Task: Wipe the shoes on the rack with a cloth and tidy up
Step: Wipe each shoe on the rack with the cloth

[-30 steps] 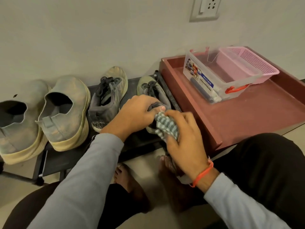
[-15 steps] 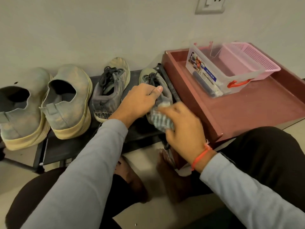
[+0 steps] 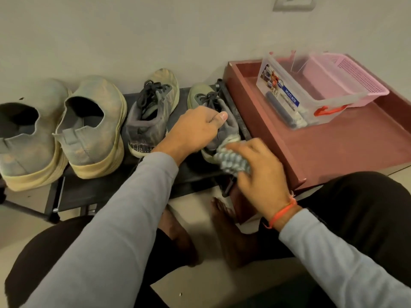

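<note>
On a low black rack [image 3: 93, 194] against the wall, a person's left hand [image 3: 193, 130] grips the collar of a grey laced shoe [image 3: 229, 123], fingers curled into its opening, apparently to steady it. Just right of those fingers, the right hand [image 3: 260, 172] bunches a striped cloth [image 3: 232, 162] against the shoe's heel, fingers curled round it for wiping. Left of the gripping fingers, three dusty shoes, the nearest a grey trainer [image 3: 151, 116], appear to await their turn.

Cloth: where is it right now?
Head view, centre-right: the checked cloth is bunched in the right hand, pressed on the heel of the rightmost grey shoe, beside the red tray.
</note>
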